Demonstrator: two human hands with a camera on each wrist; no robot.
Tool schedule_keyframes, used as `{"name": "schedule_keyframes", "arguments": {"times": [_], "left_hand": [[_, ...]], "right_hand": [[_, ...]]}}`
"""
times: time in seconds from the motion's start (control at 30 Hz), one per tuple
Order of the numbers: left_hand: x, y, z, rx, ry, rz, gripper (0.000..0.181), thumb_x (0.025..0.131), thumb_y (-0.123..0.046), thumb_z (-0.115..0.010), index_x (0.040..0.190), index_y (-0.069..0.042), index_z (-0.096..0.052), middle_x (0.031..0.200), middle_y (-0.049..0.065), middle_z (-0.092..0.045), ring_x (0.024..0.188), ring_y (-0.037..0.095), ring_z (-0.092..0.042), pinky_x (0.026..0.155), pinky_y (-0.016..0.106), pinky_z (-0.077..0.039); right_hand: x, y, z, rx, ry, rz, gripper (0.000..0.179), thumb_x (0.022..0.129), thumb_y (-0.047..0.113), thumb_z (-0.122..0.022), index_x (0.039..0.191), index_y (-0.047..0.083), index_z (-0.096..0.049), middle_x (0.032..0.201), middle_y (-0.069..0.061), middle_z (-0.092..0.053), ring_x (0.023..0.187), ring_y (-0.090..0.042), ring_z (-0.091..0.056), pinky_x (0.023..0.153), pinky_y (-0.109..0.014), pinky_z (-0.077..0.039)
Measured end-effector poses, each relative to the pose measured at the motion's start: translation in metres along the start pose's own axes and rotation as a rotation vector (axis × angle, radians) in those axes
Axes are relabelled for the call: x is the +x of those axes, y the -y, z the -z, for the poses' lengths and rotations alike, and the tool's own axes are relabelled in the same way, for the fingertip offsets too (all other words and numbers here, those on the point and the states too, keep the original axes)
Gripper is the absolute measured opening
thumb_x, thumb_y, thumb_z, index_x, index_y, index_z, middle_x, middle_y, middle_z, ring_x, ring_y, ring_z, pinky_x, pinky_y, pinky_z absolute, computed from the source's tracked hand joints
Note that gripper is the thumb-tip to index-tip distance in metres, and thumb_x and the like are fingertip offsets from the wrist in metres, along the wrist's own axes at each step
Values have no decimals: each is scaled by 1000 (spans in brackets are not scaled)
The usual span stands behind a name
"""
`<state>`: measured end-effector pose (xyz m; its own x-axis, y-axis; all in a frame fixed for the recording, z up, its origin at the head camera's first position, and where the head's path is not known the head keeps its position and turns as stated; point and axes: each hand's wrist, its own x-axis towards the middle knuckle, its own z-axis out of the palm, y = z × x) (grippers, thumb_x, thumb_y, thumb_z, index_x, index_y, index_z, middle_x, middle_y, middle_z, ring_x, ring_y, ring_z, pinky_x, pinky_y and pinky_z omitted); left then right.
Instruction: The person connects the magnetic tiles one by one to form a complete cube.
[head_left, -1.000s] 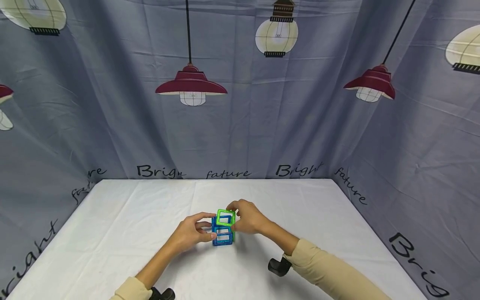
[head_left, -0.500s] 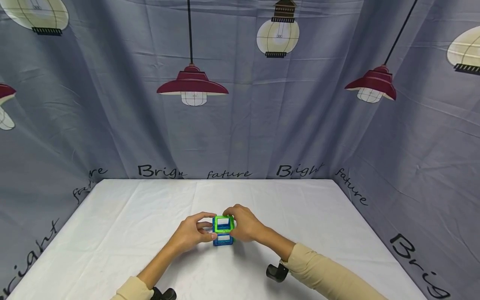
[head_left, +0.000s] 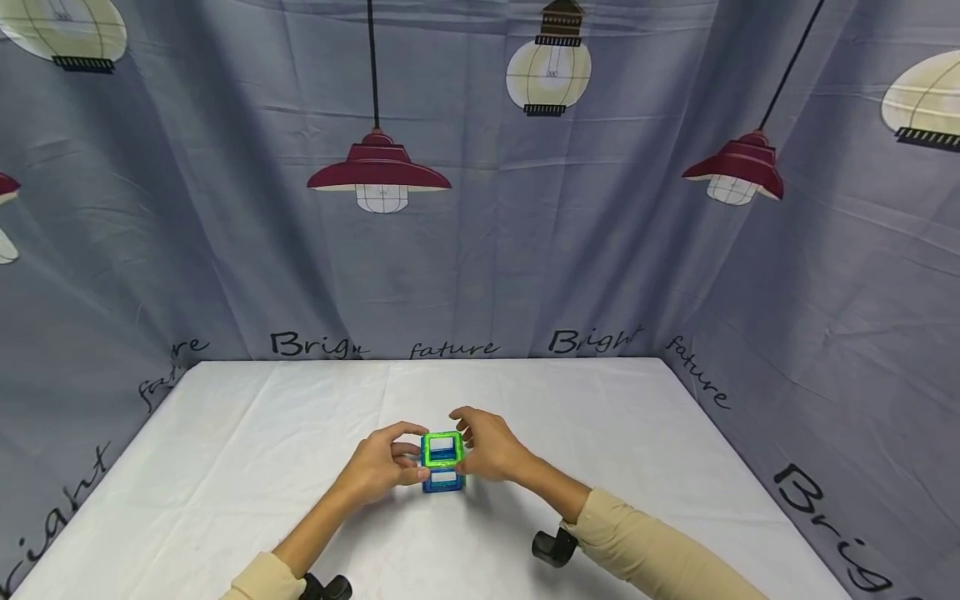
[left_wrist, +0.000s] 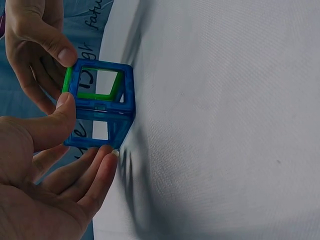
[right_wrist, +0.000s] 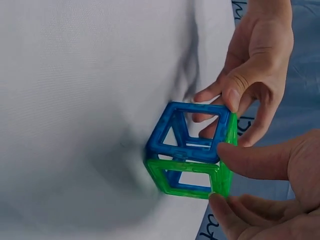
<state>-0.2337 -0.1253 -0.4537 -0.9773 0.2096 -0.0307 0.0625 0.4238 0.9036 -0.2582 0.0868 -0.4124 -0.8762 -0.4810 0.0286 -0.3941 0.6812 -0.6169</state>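
Note:
A small cube of see-through square magnetic tiles stands on the white table between both hands. On top lies a green tile (head_left: 442,464); the front tile (head_left: 442,487) is blue. The right wrist view shows a green side tile (right_wrist: 187,192), and the left wrist view a blue side tile (left_wrist: 121,129). My left hand (head_left: 377,467) holds the cube's left side, its thumb at the near upper corner and fingertips along the side. My right hand (head_left: 491,447) has its thumb at the near right upper corner and a finger at the right side's far end; the index finger is raised off the cube.
The white-covered table (head_left: 600,417) reaches back to a grey-blue curtain (head_left: 480,275) printed with lamps and lettering. Black wrist-worn devices (head_left: 553,548) hang below both forearms.
My right hand has lowered the green tile flat onto the top of the cube. Since then its index finger has lifted from the far edge. The left hand has kept its hold.

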Motion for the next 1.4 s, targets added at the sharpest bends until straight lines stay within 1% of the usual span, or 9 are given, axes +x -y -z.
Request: {"name": "schedule_keyframes", "arguments": {"times": [0.1, 0.23, 0.33, 0.47, 0.57, 0.77, 1.07, 1.3, 1.4], "left_hand": [[-1, 0, 1, 7, -1, -4, 59, 77, -8, -88, 131, -12, -63, 111, 13, -76, 95, 21, -74, 84, 42, -57], [-1, 0, 2, 11, 12, -22, 59, 78, -8, -87, 132, -11, -62, 111, 14, -76, 97, 23, -73, 85, 43, -57], [-2, -1, 1, 20, 12, -43, 59, 79, -7, -86, 132, -9, -62, 111, 15, -75, 99, 26, -74, 87, 44, -57], [-1, -1, 0, 33, -6, -58, 58, 80, -7, -85, 133, -8, -62, 112, 16, -75, 103, 29, -74, 89, 45, -57], [2, -3, -1, 30, -15, -65, 58, 80, -6, -84, 134, -6, -62, 113, 17, -75, 104, 29, -74, 89, 44, -58], [14, -8, -8, 10, -14, -80, 58, 81, -3, -83, 135, -4, -61, 115, 20, -74, 101, 29, -74, 85, 40, -59], [39, -16, -17, -21, -56, -33, 55, 82, 3, -80, 134, -5, -63, 115, 21, -74, 104, 31, -74, 81, 37, -60], [45, -17, -19, 23, -80, -29, 55, 82, 2, -81, 134, -4, -64, 113, 22, -74, 103, 32, -74, 84, 40, -59], [46, -18, -18, 23, -75, -24, 57, 82, 1, -80, 136, -4, -62, 114, 22, -74, 102, 32, -74, 84, 40, -59]], "right_hand": [[0, -1, 0, 50, -9, -13, 75, 70, -3, -87, 137, -6, -52, 118, -20, -65, 101, -32, -68, 89, -43, -57], [-1, -3, 0, 65, -13, -35, 74, 71, -1, -87, 136, -6, -53, 116, -19, -65, 101, -33, -67, 89, -44, -56], [-4, -5, 0, 70, -4, -90, 72, 73, 6, -88, 135, -6, -54, 114, -19, -66, 99, -30, -66, 87, -45, -56], [-9, -10, -1, 146, 45, -184, 66, 80, 15, -85, 135, -3, -55, 110, -17, -69, 95, -25, -66, 84, -45, -55], [-11, -13, -1, 201, 67, -208, 63, 83, 16, -82, 136, -3, -56, 107, -15, -70, 90, -22, -67, 81, -43, -56], [-9, -19, 4, 191, 39, -223, 63, 84, 16, -81, 137, -5, -55, 105, -14, -72, 88, -20, -68, 80, -41, -56], [7, -31, 13, 213, -12, -289, 63, 85, 16, -80, 138, -5, -54, 107, -14, -74, 89, -19, -71, 81, -37, -57], [12, -36, 13, 245, -24, -300, 65, 83, 15, -81, 139, -6, -55, 104, -12, -75, 81, -15, -70, 78, -34, -56], [13, -36, 14, 253, -25, -307, 65, 84, 16, -81, 139, -5, -55, 104, -11, -75, 81, -15, -69, 77, -34, -56]]}}
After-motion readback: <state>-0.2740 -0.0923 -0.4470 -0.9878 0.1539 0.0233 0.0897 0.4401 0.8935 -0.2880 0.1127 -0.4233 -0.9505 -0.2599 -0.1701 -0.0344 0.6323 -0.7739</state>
